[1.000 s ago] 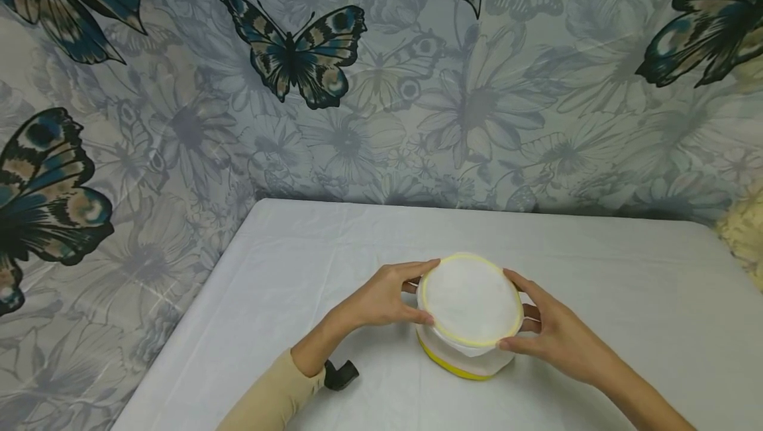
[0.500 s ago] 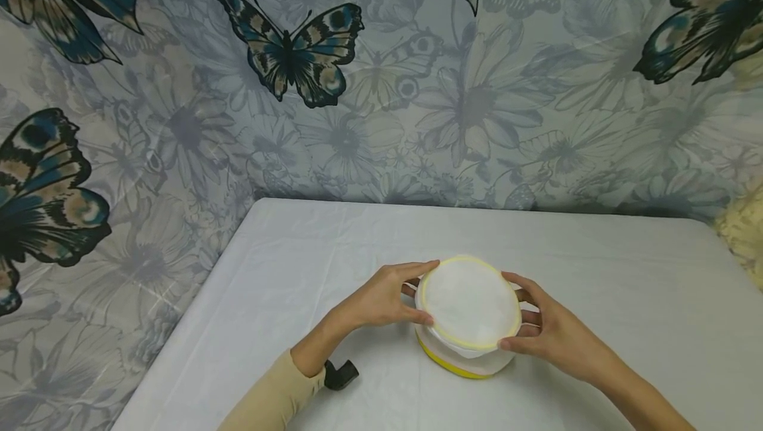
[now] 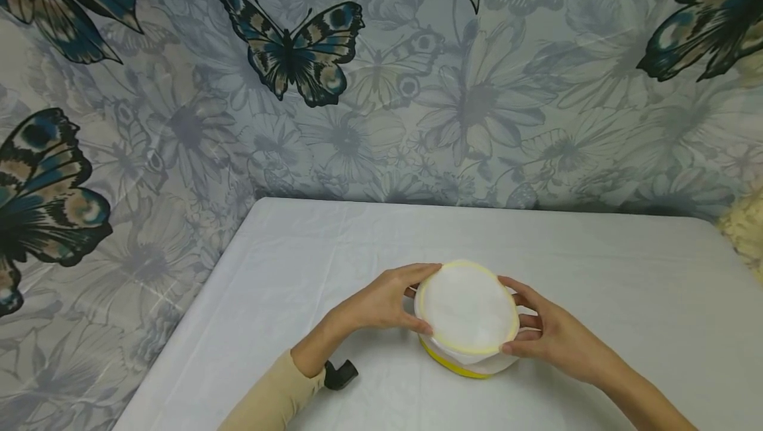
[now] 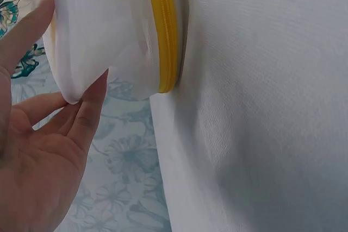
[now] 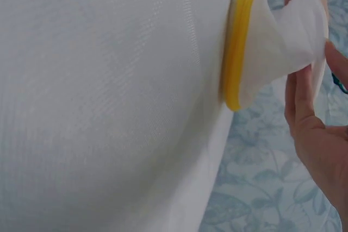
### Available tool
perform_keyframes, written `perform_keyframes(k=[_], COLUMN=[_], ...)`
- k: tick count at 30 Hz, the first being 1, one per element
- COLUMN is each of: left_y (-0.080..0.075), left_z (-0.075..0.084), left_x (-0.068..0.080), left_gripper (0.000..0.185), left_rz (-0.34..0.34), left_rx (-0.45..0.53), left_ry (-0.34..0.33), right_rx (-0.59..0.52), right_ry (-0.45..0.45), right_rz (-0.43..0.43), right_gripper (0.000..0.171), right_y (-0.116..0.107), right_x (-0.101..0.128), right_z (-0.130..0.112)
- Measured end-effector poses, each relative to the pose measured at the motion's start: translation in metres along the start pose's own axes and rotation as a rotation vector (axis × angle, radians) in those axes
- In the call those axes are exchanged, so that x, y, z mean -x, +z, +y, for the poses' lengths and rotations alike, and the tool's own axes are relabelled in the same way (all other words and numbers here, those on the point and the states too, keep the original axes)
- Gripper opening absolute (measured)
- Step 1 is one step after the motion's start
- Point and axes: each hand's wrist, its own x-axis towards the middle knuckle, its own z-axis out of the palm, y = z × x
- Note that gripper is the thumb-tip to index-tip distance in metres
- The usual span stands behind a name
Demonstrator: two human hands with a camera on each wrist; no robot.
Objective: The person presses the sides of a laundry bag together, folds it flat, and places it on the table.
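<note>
A round white mesh bag with yellow rims stands squashed on the white table in the head view. My left hand grips the top ring at its left side, thumb near and fingers far. My right hand grips the ring at its right side the same way. In the left wrist view my left hand touches the white mesh above the yellow zip band. The right wrist view has my right hand holding the mesh by its yellow band.
A butterfly and flower printed curtain hangs right behind and to the left of the table. A small black mount sits at my left wrist. Something cream-coloured shows at the far right edge.
Both hands have pushed the top ring slightly down and toward me, so the bag sits a little flatter. Their hold on the ring is the same.
</note>
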Motion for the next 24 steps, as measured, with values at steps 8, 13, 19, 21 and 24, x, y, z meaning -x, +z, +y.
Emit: perform_keyframes(k=[8,13,19,21,24], left_y=[0.002,0.003,0.005,0.005,0.006], left_z=[-0.006,-0.009,-0.01,-0.011,-0.012], left_x=[-0.001,-0.001,0.0,0.0,0.0], left_gripper=[0.095,0.091,0.088,0.088,0.088], left_rz=[0.026,0.046,0.058,0.043,0.015], left_rx=[-0.068,-0.098,-0.105,-0.101,-0.093], left_ry=[-0.046,-0.076,-0.104,-0.107,-0.105], right_rx=[0.094,0.146,0.237,0.279,0.326], right_ry=[0.017,0.01,0.053,0.068,0.094], right_rz=[0.031,0.077,0.12,0.126,0.135], right_gripper=[0.103,0.102,0.105,0.106,0.107], right_y=[0.001,0.002,0.005,0.006,0.008], right_x=[0.002,0.0,-0.001,-0.001,-0.001], right_z=[0.001,0.003,0.004,0.004,0.005])
